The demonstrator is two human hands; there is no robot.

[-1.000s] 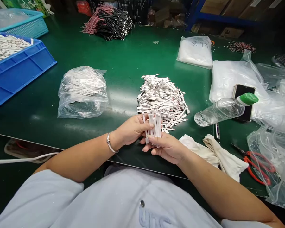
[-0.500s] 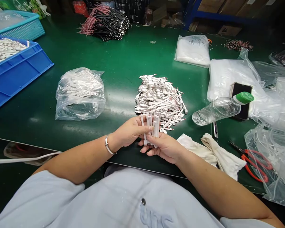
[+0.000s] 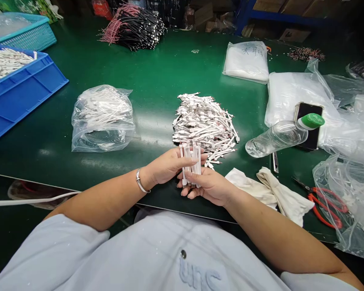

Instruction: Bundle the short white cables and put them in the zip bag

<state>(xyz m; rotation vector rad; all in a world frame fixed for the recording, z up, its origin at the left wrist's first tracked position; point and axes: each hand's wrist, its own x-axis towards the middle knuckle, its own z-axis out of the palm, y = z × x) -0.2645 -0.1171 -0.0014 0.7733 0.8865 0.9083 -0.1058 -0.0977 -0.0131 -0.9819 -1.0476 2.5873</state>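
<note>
Between my two hands is a small bundle of short white cables (image 3: 187, 165), standing side by side with their connectors toward me. My left hand (image 3: 167, 165) grips the bundle from the left, thumb across its front. From the right, my right hand (image 3: 211, 185) holds its lower part, with the thumb on the front and fingers underneath. Just beyond the hands lies a loose pile of similar white cables (image 3: 204, 123) on the green table (image 3: 157, 76). To the left of the pile rests a clear plastic bag (image 3: 103, 117) filled with white cables.
At the left stands a blue bin (image 3: 24, 91) of white cables, with a turquoise basket (image 3: 33, 36) behind. Black and pink cables (image 3: 135, 28) lie at the back. On the right are a bottle (image 3: 279, 137), phone (image 3: 311, 139), white cloth (image 3: 279, 196), red-handled scissors (image 3: 327, 206) and plastic bags (image 3: 300, 95).
The white cables in my hands sit closer together, and the left thumb has shifted slightly right across them. The view has moved slightly; everything else stays put.
</note>
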